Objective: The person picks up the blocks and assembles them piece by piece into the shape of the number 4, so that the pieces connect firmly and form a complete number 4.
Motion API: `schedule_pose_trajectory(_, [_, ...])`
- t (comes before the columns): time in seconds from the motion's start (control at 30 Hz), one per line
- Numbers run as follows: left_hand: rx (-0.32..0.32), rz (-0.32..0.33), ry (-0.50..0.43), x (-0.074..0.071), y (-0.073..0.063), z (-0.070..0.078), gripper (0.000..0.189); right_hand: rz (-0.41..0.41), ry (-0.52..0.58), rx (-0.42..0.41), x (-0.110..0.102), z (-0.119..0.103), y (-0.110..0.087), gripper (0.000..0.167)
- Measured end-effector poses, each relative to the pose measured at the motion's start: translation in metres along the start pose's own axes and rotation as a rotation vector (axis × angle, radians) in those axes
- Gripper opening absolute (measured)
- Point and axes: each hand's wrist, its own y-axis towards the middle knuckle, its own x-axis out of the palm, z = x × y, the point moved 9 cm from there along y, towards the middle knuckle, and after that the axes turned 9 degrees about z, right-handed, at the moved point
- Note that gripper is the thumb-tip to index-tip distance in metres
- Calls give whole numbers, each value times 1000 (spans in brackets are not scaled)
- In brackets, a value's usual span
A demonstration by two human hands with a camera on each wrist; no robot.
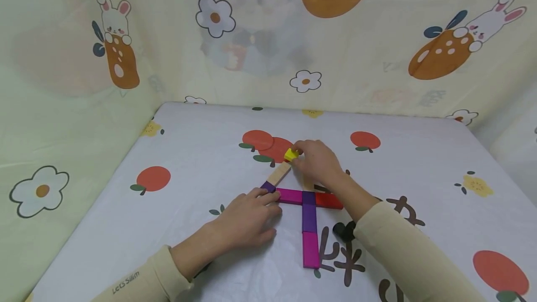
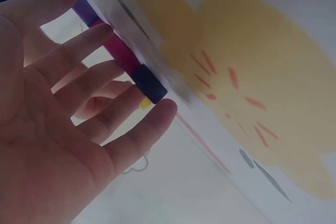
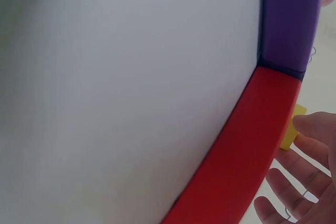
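Observation:
My right hand (image 1: 316, 162) pinches a small yellow block (image 1: 291, 154) between thumb and fingertips, at the upper end of a slanting natural-wood block (image 1: 279, 174). Below that wood block lies a dark purple block (image 1: 268, 186), its lower part hidden by the left fingertips. My left hand (image 1: 247, 218) rests there with fingers extended, right at the purple block and the left end of a magenta block (image 1: 289, 195). In the right wrist view the yellow block (image 3: 292, 127) shows beside the thumb, past a large red block (image 3: 241, 156).
A purple block (image 1: 309, 213) and a second magenta block (image 1: 311, 250) run toward me from the row's middle. The red block (image 1: 329, 201) extends right, partly under the right forearm. Another wood block (image 1: 308, 182) stands above the row. A printed cloth covers the table.

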Motion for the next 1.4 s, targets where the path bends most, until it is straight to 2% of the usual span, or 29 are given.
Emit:
schedule_pose_trajectory(0.3, [3, 8, -6, 0, -1, 1, 39, -22, 0, -11, 3, 0, -4, 37])
schedule_pose_trajectory(0.63, [6, 6, -12, -1, -1, 1, 40, -26, -24, -28, 5, -1, -5, 36])
schedule_pose_trajectory(1.4, [11, 21, 1, -3, -2, 2, 39, -50, -7, -49, 8, 0, -4, 34])
